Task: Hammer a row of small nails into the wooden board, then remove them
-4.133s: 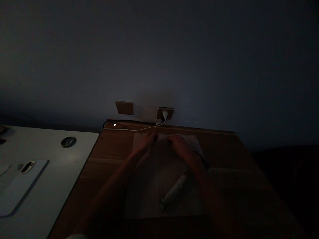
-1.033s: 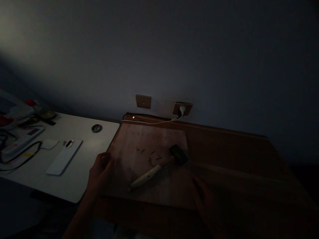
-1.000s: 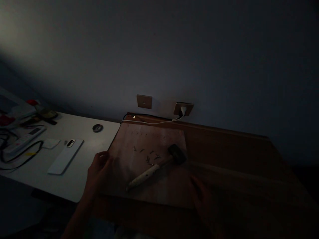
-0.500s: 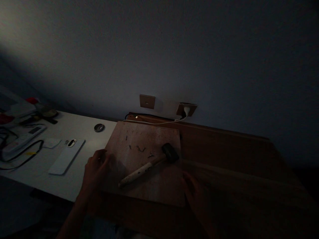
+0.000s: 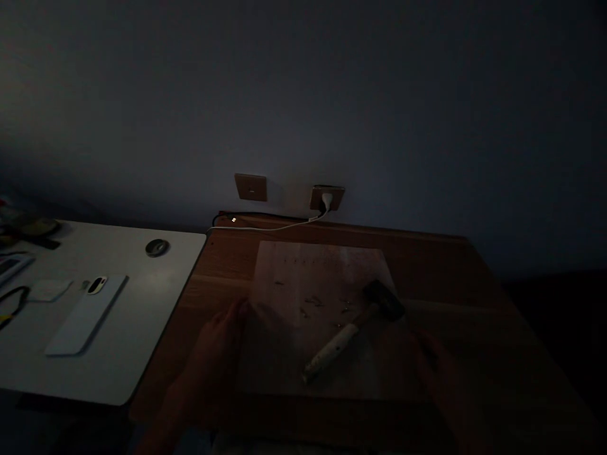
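Note:
A flat wooden board (image 5: pixel 279 354) lies over the brown wooden table, with my hands at its two sides. My left hand (image 5: pixel 215 344) grips the left edge, thumb near the top of the hand. On the right edge is my right hand (image 5: pixel 439 366), dim in the shadow, its fingers around the board's side. A hammer (image 5: pixel 332 349) with a dark head and a pale, worn handle rests slantwise on the board. Several small screws or nails (image 5: pixel 313 301) are scattered beside it. Small dark marks or holes run along the board's far part.
On the white table (image 5: pixel 175 278) at left are a white phone (image 5: pixel 88 316), a roll of tape (image 5: pixel 157 247) and a dark cable (image 5: pixel 19 297). A white plug (image 5: pixel 327 201) sits in the wall socket, its cord along the brown table's (image 5: pixel 450 272) back edge. The room is dim.
Both hands have moved the board to the right and turned it, with the hammer on it. Its left side no longer reaches the white table. The small metal pieces have shifted. My view has swung right.

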Motion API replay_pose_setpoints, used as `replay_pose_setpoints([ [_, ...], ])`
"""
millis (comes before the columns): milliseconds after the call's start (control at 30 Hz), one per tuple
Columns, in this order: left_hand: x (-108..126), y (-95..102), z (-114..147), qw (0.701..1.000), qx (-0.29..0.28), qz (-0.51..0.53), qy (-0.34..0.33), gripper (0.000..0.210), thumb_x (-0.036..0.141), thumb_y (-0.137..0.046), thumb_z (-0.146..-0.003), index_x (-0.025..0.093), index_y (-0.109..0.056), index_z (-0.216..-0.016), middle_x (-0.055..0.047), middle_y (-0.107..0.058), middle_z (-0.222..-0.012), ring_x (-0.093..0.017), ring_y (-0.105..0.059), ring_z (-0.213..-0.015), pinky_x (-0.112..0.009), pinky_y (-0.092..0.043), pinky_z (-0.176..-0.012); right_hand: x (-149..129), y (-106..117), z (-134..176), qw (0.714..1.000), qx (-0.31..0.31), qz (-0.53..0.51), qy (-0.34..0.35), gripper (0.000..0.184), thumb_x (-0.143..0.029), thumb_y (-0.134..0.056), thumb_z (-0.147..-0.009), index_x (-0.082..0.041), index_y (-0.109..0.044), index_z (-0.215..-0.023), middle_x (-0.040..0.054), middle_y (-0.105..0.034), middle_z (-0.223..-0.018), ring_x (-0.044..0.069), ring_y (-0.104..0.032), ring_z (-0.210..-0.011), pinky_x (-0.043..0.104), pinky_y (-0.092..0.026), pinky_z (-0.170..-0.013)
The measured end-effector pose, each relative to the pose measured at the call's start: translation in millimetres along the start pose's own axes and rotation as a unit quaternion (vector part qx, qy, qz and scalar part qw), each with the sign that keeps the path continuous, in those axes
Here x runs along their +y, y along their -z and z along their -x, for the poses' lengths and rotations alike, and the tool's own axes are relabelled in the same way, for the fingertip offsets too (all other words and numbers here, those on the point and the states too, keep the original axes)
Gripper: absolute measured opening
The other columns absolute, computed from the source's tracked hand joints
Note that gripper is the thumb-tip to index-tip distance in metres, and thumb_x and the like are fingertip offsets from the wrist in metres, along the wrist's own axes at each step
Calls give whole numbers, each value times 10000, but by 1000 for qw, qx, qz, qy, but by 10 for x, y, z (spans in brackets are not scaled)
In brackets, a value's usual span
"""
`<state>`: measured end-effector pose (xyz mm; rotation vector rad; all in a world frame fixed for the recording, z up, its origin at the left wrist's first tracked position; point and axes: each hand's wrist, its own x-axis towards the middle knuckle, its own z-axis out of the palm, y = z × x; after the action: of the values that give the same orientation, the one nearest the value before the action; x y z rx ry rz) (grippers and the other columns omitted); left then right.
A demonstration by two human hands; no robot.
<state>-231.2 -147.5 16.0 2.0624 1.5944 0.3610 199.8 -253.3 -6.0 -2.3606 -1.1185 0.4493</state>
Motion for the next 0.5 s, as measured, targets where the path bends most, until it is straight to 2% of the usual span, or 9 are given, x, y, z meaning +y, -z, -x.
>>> replay_pose_setpoints([
  [100,-6,38,-33,999,-15,-20,-34,592,216,-472,-873,214,-434,-1464,-109,-741,-1153,-284,-721,-1019,-369,-565,-852,-38,2,91,999,42,-7,-4,699,-703,-430,-864,-165,-634,-1262,195,-682,-1279,390,-644,-1157,572,-509,-975],
  [167,7,42,-101,995,21,-53,-78,666,199,-469,-874,203,-347,-1529,-142,-670,-1311,-304,-654,-1180,-422,-536,-956,-168,-51,166,997,69,-38,15,684,-690,-432,-897,-173,-612,-1306,190,-692,-1253,365,-662,-1123,531,-531,-946],
  [200,29,32,-147,991,43,-75,-100,658,190,-457,-885,205,-347,-1533,-156,-609,-1400,-317,-599,-1260,-457,-511,-1002,-257,-87,202,995,61,-64,43,668,-673,-431,-914,-182,-601,-1334,183,-694,-1255,344,-670,-1115,492,-545,-930],
  [267,109,-3,-251,981,72,-115,-139,576,185,-447,-919,216,-420,-1494,-161,-522,-1490,-339,-523,-1332,-514,-474,-1041,-459,-163,264,992,11,-80,97,618,-645,-440,-933,-222,-617,-1347,151,-705,-1256,314,-687,-1096,447,-559,-909],
  [300,166,-24,-304,976,73,-130,-156,520,187,-453,-937,222,-470,-1455,-157,-532,-1478,-341,-528,-1311,-523,-475,-1030,-560,-201,285,990,-44,-65,114,585,-619,-463,-943,-264,-601,-1386,118,-708,-1273,300,-690,-1102,438,-559,-912],
  [400,365,-77,-452,963,36,-154,-217,393,151,-506,-950,229,-585,-1326,-133,-626,-1343,-308,-588,-1184,-481,-493,-985,-803,-305,305,984,-108,-58,127,501,-600,-493,-937,-290,-685,-1280,88,-772,-1120,293,-733,-987,420,-579,-833],
  [500,511,-93,-567,945,-20,-163,-283,384,61,-554,-906,230,-635,-1242,-109,-673,-1218,-271,-618,-1104,-422,-507,-952,-905,-367,280,980,-126,-103,113,447,-608,-497,-923,-263,-744,-1063,90,-794,-984,296,-749,-896,401,-583,-772],
])
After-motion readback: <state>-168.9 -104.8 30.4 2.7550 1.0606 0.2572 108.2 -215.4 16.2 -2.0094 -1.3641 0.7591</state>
